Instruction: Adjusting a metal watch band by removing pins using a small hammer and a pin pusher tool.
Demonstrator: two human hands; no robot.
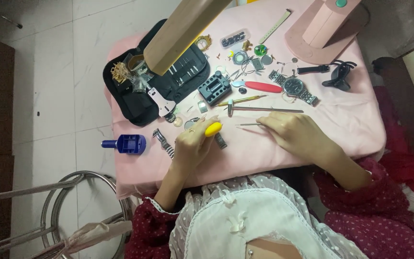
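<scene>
On a pink-covered tabletop (350,120) strewn with watch parts, the left hand (193,143) clenches a yellow-handled tool (213,128) above a metal watch band (220,140). The right hand (295,132) pinches thin tweezers (248,124), tips pointing left toward the tool.

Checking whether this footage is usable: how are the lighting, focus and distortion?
Head view: even, soft light, faint shadows under the left hand and right hand; small parts on the pink table cloth are sharp; the beige lamp arm looms large and blocks part of the black tool case; no glare.
</scene>
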